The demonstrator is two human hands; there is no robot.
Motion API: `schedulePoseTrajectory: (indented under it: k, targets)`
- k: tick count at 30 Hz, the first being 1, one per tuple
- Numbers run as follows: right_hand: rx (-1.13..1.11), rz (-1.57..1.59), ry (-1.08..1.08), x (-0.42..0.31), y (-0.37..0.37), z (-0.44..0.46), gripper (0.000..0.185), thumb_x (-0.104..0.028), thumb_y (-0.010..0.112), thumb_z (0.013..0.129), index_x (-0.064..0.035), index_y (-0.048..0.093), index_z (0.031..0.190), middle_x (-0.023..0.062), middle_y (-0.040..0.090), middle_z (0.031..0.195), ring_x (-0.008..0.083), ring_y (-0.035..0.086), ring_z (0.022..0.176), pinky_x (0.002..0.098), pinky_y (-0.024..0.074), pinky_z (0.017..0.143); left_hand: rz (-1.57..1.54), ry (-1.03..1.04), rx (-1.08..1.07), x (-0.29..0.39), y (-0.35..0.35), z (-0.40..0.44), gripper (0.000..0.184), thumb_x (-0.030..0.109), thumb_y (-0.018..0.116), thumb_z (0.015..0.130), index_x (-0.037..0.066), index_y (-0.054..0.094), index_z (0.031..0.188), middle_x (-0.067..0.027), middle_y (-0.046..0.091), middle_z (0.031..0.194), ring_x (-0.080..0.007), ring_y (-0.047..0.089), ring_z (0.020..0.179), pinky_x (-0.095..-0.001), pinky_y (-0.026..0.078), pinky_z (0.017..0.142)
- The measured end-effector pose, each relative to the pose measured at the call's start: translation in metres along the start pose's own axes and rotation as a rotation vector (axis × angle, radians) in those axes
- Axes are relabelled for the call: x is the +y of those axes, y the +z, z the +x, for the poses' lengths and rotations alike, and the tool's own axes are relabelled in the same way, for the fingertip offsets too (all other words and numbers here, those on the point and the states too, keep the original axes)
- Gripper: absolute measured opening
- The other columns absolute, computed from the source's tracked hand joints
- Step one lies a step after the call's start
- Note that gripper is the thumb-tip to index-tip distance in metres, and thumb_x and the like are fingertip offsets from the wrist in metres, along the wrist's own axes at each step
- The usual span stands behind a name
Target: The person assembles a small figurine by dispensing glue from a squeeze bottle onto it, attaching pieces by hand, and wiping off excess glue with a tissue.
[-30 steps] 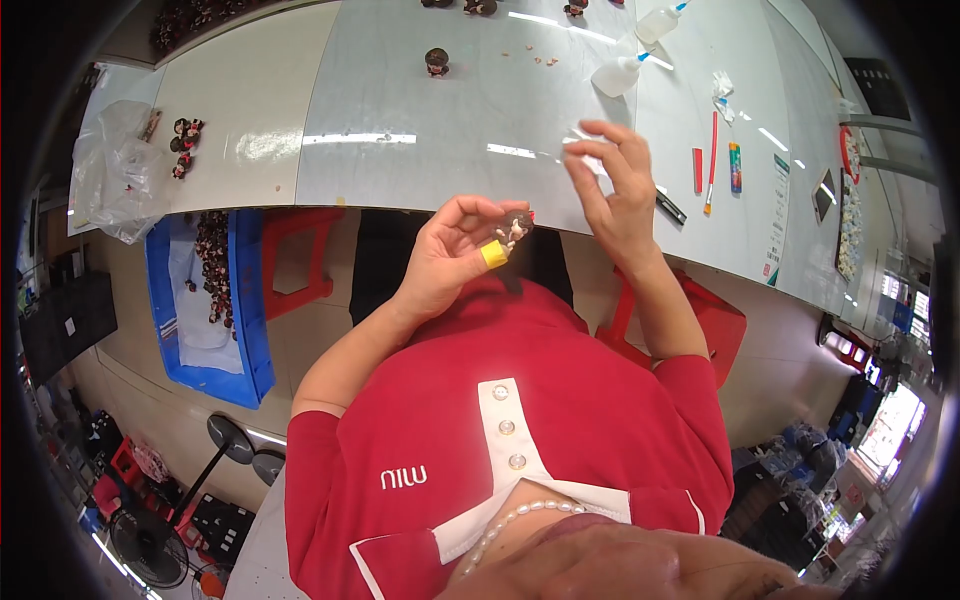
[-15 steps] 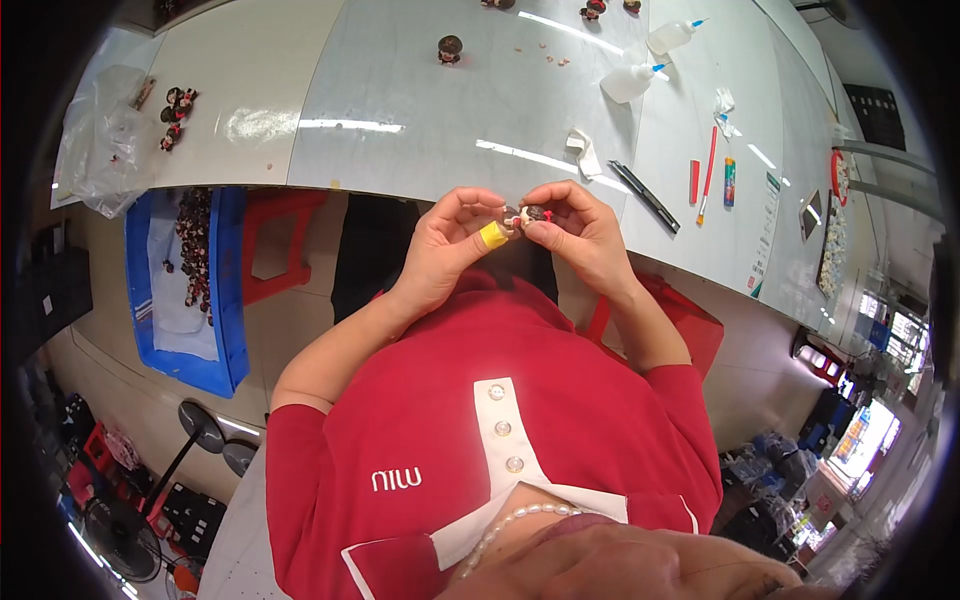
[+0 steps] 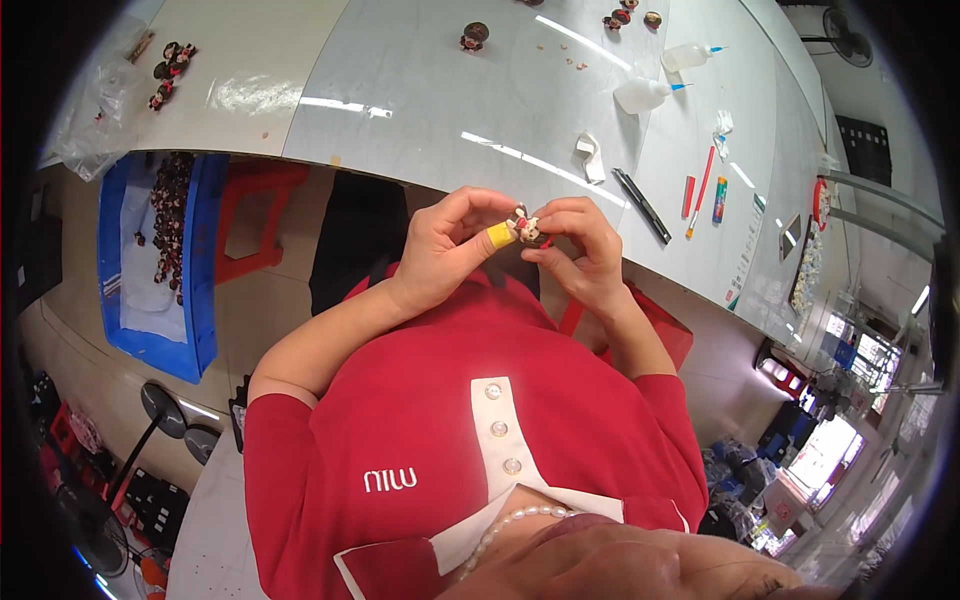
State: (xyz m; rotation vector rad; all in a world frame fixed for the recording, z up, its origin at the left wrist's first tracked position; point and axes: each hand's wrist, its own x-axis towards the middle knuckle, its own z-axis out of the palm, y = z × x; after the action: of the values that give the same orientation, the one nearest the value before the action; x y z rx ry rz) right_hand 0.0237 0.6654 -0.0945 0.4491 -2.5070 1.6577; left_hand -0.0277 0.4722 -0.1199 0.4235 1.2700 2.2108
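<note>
A small brown and red figurine point(image 3: 530, 231) is held between my two hands, over the table's front edge. My left hand point(image 3: 450, 242), with yellow tape on the thumb, pinches its left side. Fingers of my right hand point(image 3: 580, 248) close round the other side, by the dark round head. Fingertips partly cover the figurine. A crumpled white tissue point(image 3: 591, 158) and a black pen-like tool point(image 3: 641, 205) lie on the table beyond my right hand.
On the table point(image 3: 400, 80) stand another figurine point(image 3: 474, 37) and two blue-tipped bottles point(image 3: 642, 95). A red brush point(image 3: 701, 190) lies right, a plastic bag point(image 3: 95, 120) left. A blue crate point(image 3: 205, 270) of figurines sits below, beside a red stool point(image 3: 245, 220).
My right hand has come down from above the table to the figurine and closed on it. The figurine has since turned, its head now lower. The whole view has shifted.
</note>
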Motion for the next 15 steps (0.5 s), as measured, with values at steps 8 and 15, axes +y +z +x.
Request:
schedulePoseTrajectory:
  k: [8,15]
  targets:
    - [0.143,-0.269,-0.230,0.001,0.011,-0.001,0.033,0.003,0.074,0.072,-0.0037,0.056,0.099,0.0133,0.057,0.096,0.0194,0.061,0.082,0.0262,0.0532,0.064,0.509,0.248,0.075,0.008,0.007,-0.003,0.034,0.002,0.069,0.071,0.002,0.060,0.104,-0.0114,0.063,0.103,-0.0230,0.063,0.094,-0.0299,0.049,0.081]
    - [0.213,-0.310,-0.283,0.002,0.018,-0.002,0.031,0.004,0.072,0.073,-0.0028,0.057,0.099,0.0143,0.059,0.095,0.0192,0.061,0.081,0.0241,0.0527,0.061,0.738,0.397,0.110,0.008,0.007,0.000,0.032,0.009,0.072,0.071,0.008,0.062,0.101,-0.0043,0.065,0.095,-0.0220,0.060,0.091,-0.0350,0.040,0.091]
